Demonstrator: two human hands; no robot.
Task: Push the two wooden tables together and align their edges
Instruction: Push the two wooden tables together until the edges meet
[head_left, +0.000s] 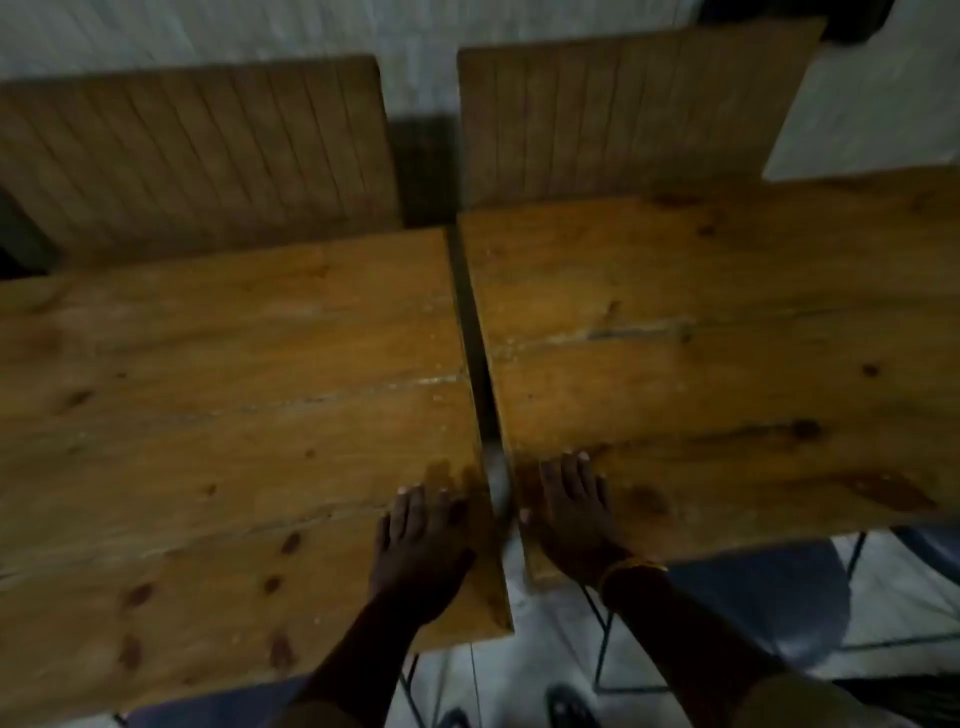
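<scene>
Two wooden tables stand side by side, the left table (223, 415) and right table (727, 353), both knotty amber planks, parted by a narrow dark gap, near edges not level. The left hand (415, 551) and right hand (574, 512) lie flat, fingers spread, gripping nothing, one either side of the gap. Beyond stand two slatted wooden benches (208, 156).

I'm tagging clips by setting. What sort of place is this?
Probably a classroom or canteen, though that's a guess: two wooden tables with matching slatted benches behind them, on a pale tiled floor.
</scene>
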